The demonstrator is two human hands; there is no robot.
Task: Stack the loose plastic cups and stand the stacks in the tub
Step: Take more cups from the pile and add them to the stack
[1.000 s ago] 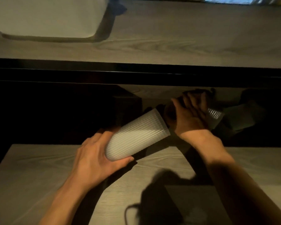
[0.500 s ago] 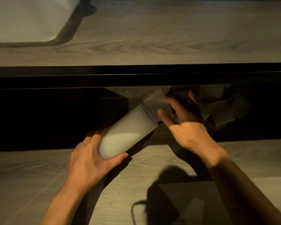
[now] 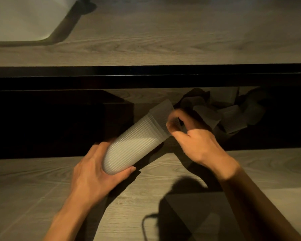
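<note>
A stack of ribbed translucent cups lies tilted, its closed end in my left hand and its open end pointing up and right. A further cup sits partly pushed into that open end. My right hand holds this cup at its rim with thumb and fingers. Several loose cups lie in a dim heap on the lower shelf, just right of my right hand. The white tub stands on the upper surface at the far left, partly out of frame.
A black shelf edge runs across the view between the upper wooden surface and the dark lower shelf. A dark box stands in shadow left of the stack. The near wooden tabletop lies below my hands.
My right hand took a loose cup from the heap, brought it left to the stack's open end and pushed it partly in. The left hand kept holding the stack.
</note>
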